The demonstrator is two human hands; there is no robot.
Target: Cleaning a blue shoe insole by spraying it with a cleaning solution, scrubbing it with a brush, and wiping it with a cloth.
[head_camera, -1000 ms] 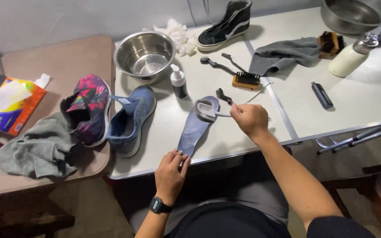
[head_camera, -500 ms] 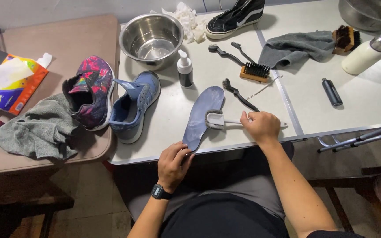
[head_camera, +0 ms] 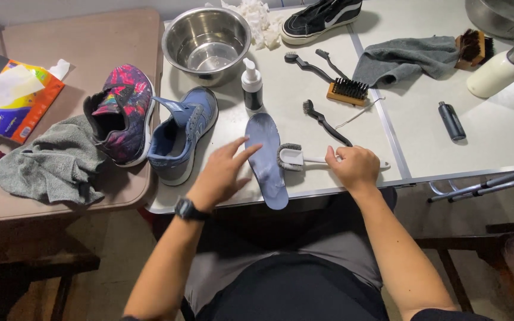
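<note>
A blue-grey shoe insole (head_camera: 267, 157) lies flat on the white table (head_camera: 423, 139), its near end over the front edge. My left hand (head_camera: 222, 173), fingers spread, hovers just left of the insole with the fingertips at its edge, and holds nothing. My right hand (head_camera: 353, 167) grips the handle of a white brush (head_camera: 295, 157) whose bristled head rests against the insole's right side. A blue sneaker (head_camera: 182, 134) and a multicoloured sneaker (head_camera: 123, 113) stand to the left of the insole.
Behind the insole are a small spray bottle (head_camera: 252, 85), a steel bowl (head_camera: 206, 43), two thin black brushes (head_camera: 323, 122), a wooden brush (head_camera: 347, 91), a grey cloth (head_camera: 406, 58) and a black sneaker (head_camera: 321, 18). A grey towel (head_camera: 52, 161) and a tissue pack (head_camera: 13, 101) lie on the brown table (head_camera: 60, 47).
The insole has gone from being held up in my left hand to lying flat on the table. My left hand let it go and opened. The brush came down with it.
</note>
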